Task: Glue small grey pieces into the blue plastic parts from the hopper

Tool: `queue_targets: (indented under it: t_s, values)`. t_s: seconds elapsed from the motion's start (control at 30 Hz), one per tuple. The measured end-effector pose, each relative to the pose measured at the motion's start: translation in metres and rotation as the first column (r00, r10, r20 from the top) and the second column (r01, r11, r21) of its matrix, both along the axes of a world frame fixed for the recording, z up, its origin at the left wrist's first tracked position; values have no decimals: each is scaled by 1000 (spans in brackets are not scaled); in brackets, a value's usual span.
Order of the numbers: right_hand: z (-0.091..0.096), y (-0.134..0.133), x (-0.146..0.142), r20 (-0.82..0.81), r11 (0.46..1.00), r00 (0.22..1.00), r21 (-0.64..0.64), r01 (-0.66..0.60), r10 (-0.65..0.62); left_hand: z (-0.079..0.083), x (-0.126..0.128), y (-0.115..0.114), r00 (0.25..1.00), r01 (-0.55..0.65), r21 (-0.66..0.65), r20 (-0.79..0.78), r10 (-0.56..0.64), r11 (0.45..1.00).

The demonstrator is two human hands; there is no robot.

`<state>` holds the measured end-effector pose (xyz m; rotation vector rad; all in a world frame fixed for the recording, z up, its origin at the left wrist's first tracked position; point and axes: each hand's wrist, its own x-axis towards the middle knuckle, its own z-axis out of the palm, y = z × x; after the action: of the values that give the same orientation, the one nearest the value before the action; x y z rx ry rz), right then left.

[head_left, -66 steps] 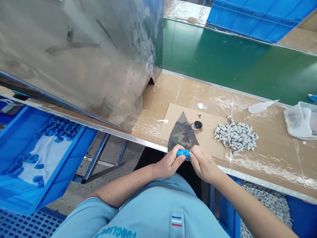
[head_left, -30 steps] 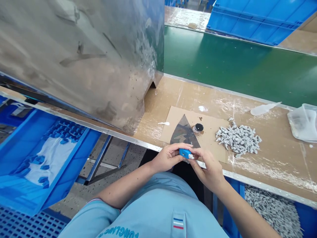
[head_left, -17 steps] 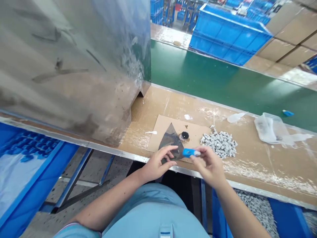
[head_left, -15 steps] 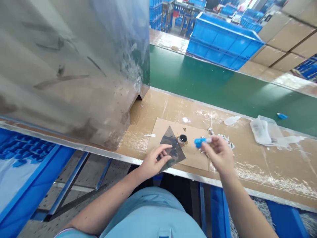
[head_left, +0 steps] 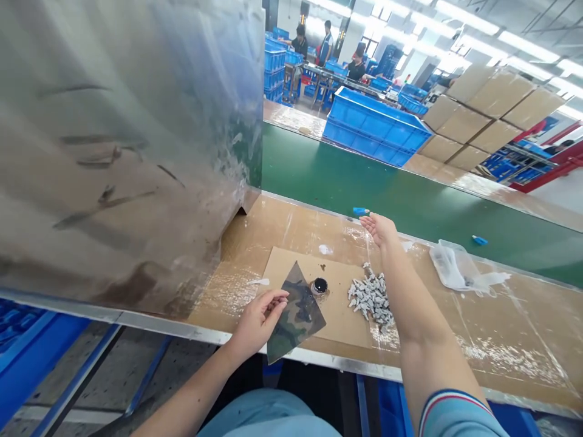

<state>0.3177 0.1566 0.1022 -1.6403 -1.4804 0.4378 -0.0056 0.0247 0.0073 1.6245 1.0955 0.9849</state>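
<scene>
Closest in view, a light-blue shirt front [head_left: 268, 416] and a right sleeve with a striped cuff [head_left: 449, 416], both along the lower edge. Left hand [head_left: 259, 321] narrow, thumb and fingers drawn together at the edge of a camouflage-printed triangle [head_left: 298, 315], a thin, flat, sharply pointed sheet, apparently held there, with the exact grip partly hidden. That triangle overlapping the near edge of a cardboard sheet [head_left: 339, 328], its lowest tip past the cardboard's border. On the cardboard sheet, just beside the triangle's upper right side, a small round pot with dark contents [head_left: 320, 286]. To the right of the pot, a loose heap of small grey pieces [head_left: 370, 297], knobbly and angular. Left of the cardboard sheet, a white smear [head_left: 259, 281] on a glossy tan bench top [head_left: 510, 340]. Beyond the cardboard sheet, right hand [head_left: 380, 229] wide open, palm up, fingers spread and empty. Just past those fingertips, a small blue object [head_left: 361, 211] on a smooth green conveyor belt [head_left: 346, 176]. Farther right of the cardboard sheet, a crumpled clear plastic bag [head_left: 455, 267]. Far beyond it all, a ribbed blue plastic crate [head_left: 376, 127] and stacked cardboard boxes [head_left: 483, 91].
</scene>
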Motion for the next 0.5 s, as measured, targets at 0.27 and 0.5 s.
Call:
queue_targets:
  t_s: [0.27,0.5]
  values:
    - [-19,-69,31,286,906,958,-410,103,21,5,-1,0,998,35,17,-46,-34,999]
    - [-33,-93,6,471,883,880,-437,171,63,1,7,-5,999,36,37,-13,-35,999]
